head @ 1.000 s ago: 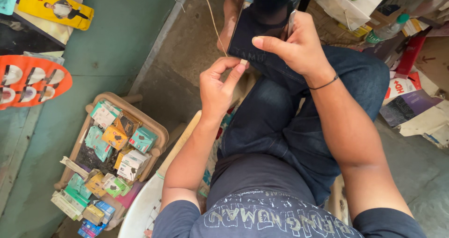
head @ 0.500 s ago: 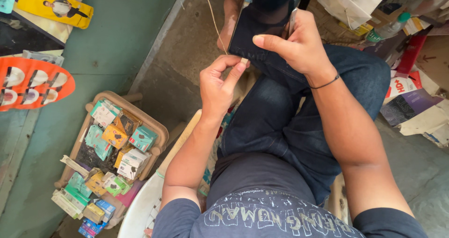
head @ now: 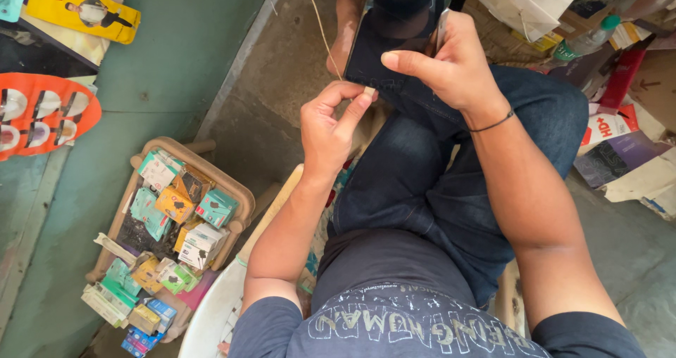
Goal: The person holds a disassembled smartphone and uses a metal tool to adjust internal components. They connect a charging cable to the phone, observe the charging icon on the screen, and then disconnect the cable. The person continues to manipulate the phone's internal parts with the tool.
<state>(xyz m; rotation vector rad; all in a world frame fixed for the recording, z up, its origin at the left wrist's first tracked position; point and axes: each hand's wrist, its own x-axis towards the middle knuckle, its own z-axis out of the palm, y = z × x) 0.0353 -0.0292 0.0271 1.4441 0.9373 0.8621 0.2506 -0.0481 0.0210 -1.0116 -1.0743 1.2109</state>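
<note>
A black smartphone point(head: 394, 34) with a dark glossy screen rests over my knee. My right hand point(head: 451, 66) grips it by its right edge, thumb laid across the glass. My left hand point(head: 329, 126) is at the phone's lower left corner, thumb and forefinger pinched together on a small pale tab point(head: 368, 90) at the screen's edge. A thin black band circles my right wrist. I sit in dark jeans and a dark blue shirt.
A basket point(head: 243, 196) of small coloured boxes stands at my left. An orange blister card point(head: 42, 111) and a yellow package point(head: 81, 6) lie on the green surface beyond. Cardboard boxes and a bottle point(head: 584, 41) pile up at the right. A thin cable point(head: 317, 20) crosses the concrete floor.
Both hands and the phone stay nearly still. My left fingers have shifted slightly on the pale tab at the screen's corner.
</note>
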